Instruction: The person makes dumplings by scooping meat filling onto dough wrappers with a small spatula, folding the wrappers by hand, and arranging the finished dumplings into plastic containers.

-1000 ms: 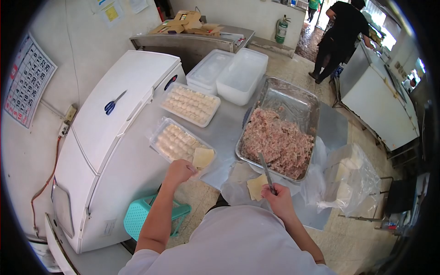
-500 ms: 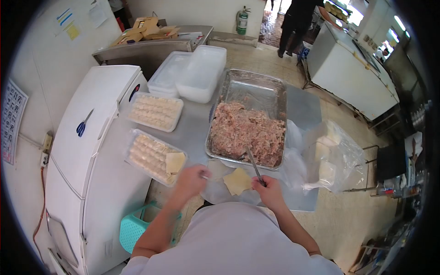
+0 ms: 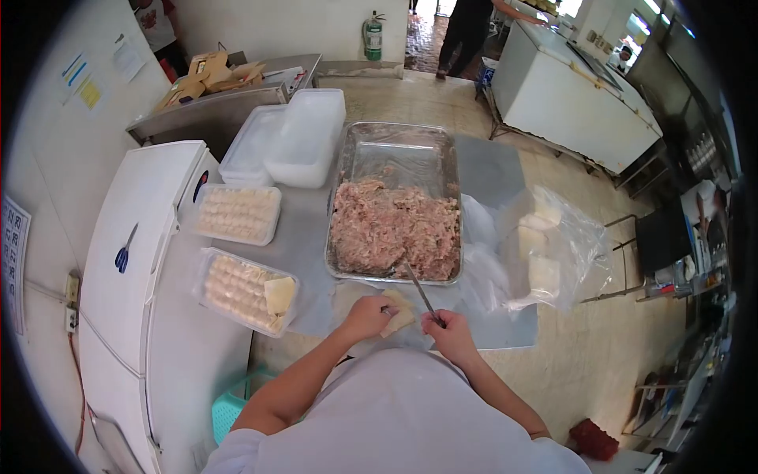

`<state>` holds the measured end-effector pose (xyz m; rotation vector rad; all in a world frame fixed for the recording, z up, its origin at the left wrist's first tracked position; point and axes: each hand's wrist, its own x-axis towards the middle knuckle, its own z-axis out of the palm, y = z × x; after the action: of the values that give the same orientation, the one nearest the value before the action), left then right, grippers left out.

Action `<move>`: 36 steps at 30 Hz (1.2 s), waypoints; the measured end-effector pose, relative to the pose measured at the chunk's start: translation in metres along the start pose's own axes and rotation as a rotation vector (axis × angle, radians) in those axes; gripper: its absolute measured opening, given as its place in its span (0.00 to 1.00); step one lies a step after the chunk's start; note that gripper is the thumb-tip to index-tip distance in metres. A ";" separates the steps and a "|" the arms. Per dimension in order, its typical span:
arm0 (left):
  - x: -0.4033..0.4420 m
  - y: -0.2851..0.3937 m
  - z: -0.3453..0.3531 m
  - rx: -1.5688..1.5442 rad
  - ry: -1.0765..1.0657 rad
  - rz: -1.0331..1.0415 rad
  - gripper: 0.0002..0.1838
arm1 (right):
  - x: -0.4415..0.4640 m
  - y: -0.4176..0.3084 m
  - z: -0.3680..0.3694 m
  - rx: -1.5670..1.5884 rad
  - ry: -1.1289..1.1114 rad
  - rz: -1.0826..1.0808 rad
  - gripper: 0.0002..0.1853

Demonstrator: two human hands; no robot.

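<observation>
My right hand grips the dark handle of a long, narrow metal spreading knife. The blade tip points to the near edge of a mound of ground meat filling. My left hand is closed at the left side of a pale yellow dough wrapper, partly covering it. The filling sits in the near part of a metal tray. To the left, one plastic container holds rows of filled dumplings, with loose square wrappers at its right end.
Another container of dumplings lies farther back, beside stacked white plastic boxes. A clear bag with pale blocks is on the right. Scissors rest on the white freezer. A teal basket stands below; a person stands at the back.
My left hand has moved right, from beside the dumpling container to the wrapper. My right hand still holds the knife by the filling. The view has shifted, and another person appears at upper left.
</observation>
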<state>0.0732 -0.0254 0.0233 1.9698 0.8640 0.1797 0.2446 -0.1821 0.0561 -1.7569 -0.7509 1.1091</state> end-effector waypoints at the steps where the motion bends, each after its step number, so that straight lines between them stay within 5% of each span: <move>1: -0.001 -0.002 0.000 -0.038 0.007 -0.017 0.12 | 0.000 -0.002 0.000 -0.003 0.003 0.010 0.12; 5: -0.005 -0.009 0.006 -0.134 0.049 -0.040 0.10 | 0.012 -0.023 0.004 -0.241 -0.053 0.048 0.14; 9: -0.009 -0.024 0.019 -0.284 0.198 0.003 0.08 | 0.029 -0.003 0.028 0.037 -0.143 0.153 0.15; 12: -0.019 -0.039 0.012 -0.440 0.220 -0.172 0.10 | 0.031 -0.004 0.034 0.134 -0.171 0.253 0.15; 14: -0.029 -0.048 0.003 -0.920 0.277 -0.204 0.12 | 0.030 -0.007 0.033 0.153 -0.190 0.274 0.15; 18: -0.042 -0.050 -0.031 -1.745 0.333 -0.334 0.18 | 0.038 0.010 0.017 -0.078 -0.142 -0.018 0.12; 20: -0.049 -0.052 -0.044 -1.657 0.275 -0.319 0.19 | 0.037 -0.018 -0.006 -0.170 -0.042 -0.194 0.11; 23: -0.046 -0.050 -0.048 -1.470 0.221 -0.376 0.20 | 0.053 -0.066 -0.045 -0.988 0.003 -0.310 0.11; 26: -0.044 -0.037 -0.046 -1.428 0.161 -0.385 0.19 | 0.071 -0.083 -0.049 -1.287 -0.025 -0.343 0.17; 36: -0.045 -0.038 -0.034 -1.737 0.108 -0.344 0.22 | 0.091 -0.107 -0.025 -1.477 -0.294 -0.318 0.10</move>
<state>0.0060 -0.0187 0.0206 0.1934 0.6421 0.5813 0.3018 -0.0715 0.1258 -2.4223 -2.3268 0.5107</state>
